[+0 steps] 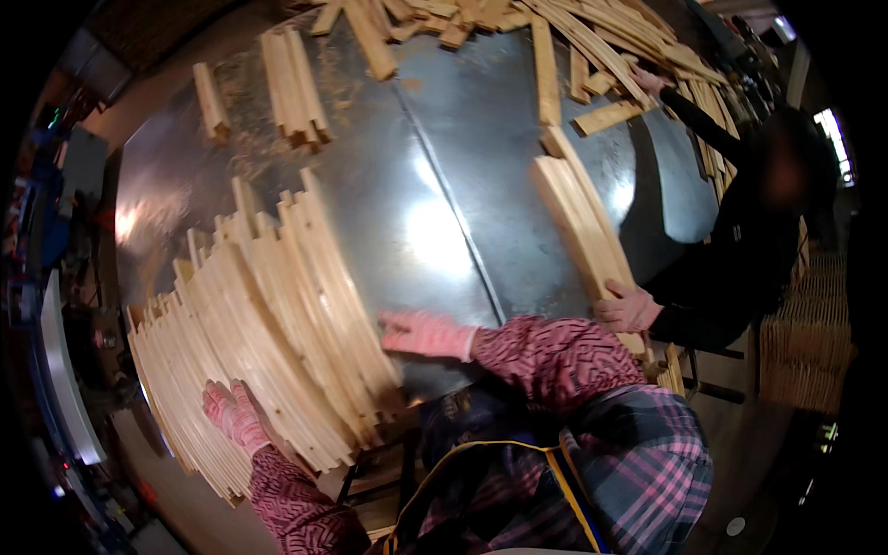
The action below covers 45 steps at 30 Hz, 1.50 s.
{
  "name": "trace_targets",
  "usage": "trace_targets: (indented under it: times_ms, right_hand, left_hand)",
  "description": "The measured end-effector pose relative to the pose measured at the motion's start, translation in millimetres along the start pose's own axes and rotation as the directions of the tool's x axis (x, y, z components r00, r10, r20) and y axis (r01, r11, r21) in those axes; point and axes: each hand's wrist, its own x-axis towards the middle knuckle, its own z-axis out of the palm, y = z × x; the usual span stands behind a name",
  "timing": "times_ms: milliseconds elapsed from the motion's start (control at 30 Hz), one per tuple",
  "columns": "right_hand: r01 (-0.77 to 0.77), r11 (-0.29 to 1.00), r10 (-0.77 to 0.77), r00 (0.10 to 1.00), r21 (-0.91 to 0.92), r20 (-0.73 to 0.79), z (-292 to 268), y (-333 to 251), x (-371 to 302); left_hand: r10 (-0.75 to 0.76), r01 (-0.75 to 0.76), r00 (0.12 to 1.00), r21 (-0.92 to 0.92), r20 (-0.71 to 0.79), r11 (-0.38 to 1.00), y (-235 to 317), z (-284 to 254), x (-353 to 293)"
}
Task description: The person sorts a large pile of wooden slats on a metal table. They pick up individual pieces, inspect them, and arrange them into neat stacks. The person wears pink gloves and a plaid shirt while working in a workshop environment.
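Note:
A wide row of pale wooden strips [250, 319] lies side by side on the metal table [416, 213], their far ends uneven. On top of the strips, towards their near left end, rests my left hand [235, 418] in a pink glove, its fingers stretched out and flat. My right hand [427, 335], gloved alike and slightly blurred, is at the right side of the row. Its fingers point left, extended, at the edge of the outermost strip; whether they touch it I cannot tell. Neither hand grips anything that shows.
Small bundles of strips [294, 88] and a lone piece [211, 102] lie farther back. Loose boards [601, 42] are heaped at the far side. On the right a co-worker [740, 222] in dark clothing has one gloved hand on stacked boards [583, 217] and the other at the heap.

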Motion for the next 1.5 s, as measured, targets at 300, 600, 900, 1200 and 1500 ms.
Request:
trace_targets:
  times_ms: [300,600,900,1200,1500]
  right_hand:
    - [-0.855,0.443,0.467,0.477,-0.269,-0.745,-236.8,142.8,-155.7]
    - [-0.272,0.923,0.379,0.763,0.272,-0.523,-276.1,212.2,-182.2]
    - [-0.299,0.952,0.269,0.724,0.062,-0.635,-255.5,233.9,-92.8]
    - [-0.25,0.965,0.176,0.839,-0.076,-0.515,-182.6,248.5,-176.1]
    - [-0.286,0.924,0.373,0.816,0.254,-0.441,-155.3,247.0,-153.8]
  left_hand:
    - [0.671,-0.494,0.714,-0.533,0.201,0.687,368.6,95.1,-213.5]
    - [0.656,0.091,0.319,-0.711,0.684,0.697,493.2,127.3,-278.8]
    - [0.651,-0.016,0.43,-0.716,0.625,0.697,533.9,140.1,-191.5]
    - [0.652,-0.316,0.199,-0.582,0.732,0.75,438.7,137.0,-250.4]
    - [0.53,-0.001,0.421,-0.584,0.736,0.812,456.8,120.8,-247.6]
